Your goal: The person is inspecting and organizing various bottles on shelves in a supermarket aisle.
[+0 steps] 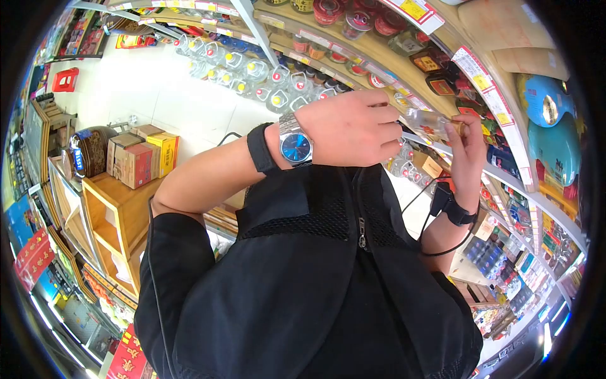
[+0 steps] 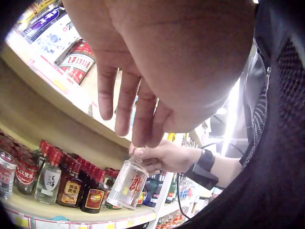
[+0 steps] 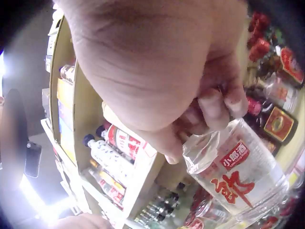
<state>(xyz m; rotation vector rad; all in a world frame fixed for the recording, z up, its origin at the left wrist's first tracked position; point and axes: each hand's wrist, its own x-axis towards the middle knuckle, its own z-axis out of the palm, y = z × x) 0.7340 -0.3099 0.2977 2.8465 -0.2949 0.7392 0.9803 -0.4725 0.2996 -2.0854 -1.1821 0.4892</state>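
A small clear glass bottle with red lettering (image 1: 427, 121) (image 2: 128, 184) (image 3: 236, 174) hangs tilted in front of the shelves. My right hand (image 1: 466, 155) (image 2: 167, 156) (image 3: 157, 62) pinches it at the neck, with thumb and fingers around the top; the fingers partly hide the cap. My left hand (image 1: 356, 128) (image 2: 152, 62) is held out near the bottle's base in the head view, fingers extended and holding nothing. In the left wrist view its fingers point down above the bottle, and whether they touch it cannot be told.
Shelves with small red-capped bottles (image 2: 72, 183) and jars (image 1: 328, 11) curve around the hands. Large clear jugs (image 1: 255, 69) stand on the floor. Wooden display shelving (image 1: 104, 192) and stacked cartons (image 1: 134, 161) are at the left. A thin black cable loops by the right wrist.
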